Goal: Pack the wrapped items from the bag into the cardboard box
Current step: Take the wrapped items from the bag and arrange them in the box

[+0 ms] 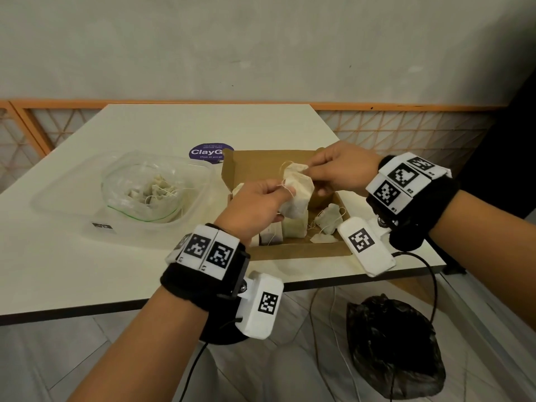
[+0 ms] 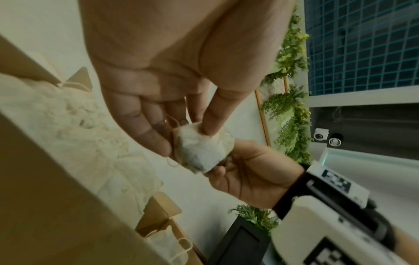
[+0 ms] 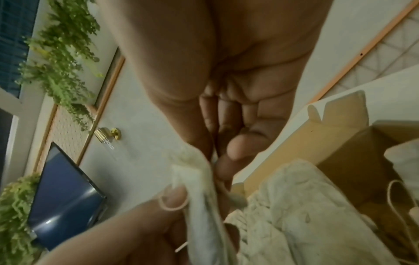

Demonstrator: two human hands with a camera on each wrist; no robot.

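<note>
**Two hands, one tea bag**

The tea bag [image 1: 297, 195] hangs just above the open cardboard box [image 1: 293, 250]. The left hand [image 1: 255, 207] pinches one side; the right hand [image 1: 342, 169] pinches its top. Best to lower it slowly into a free spot beside the others, then let go.
</note>
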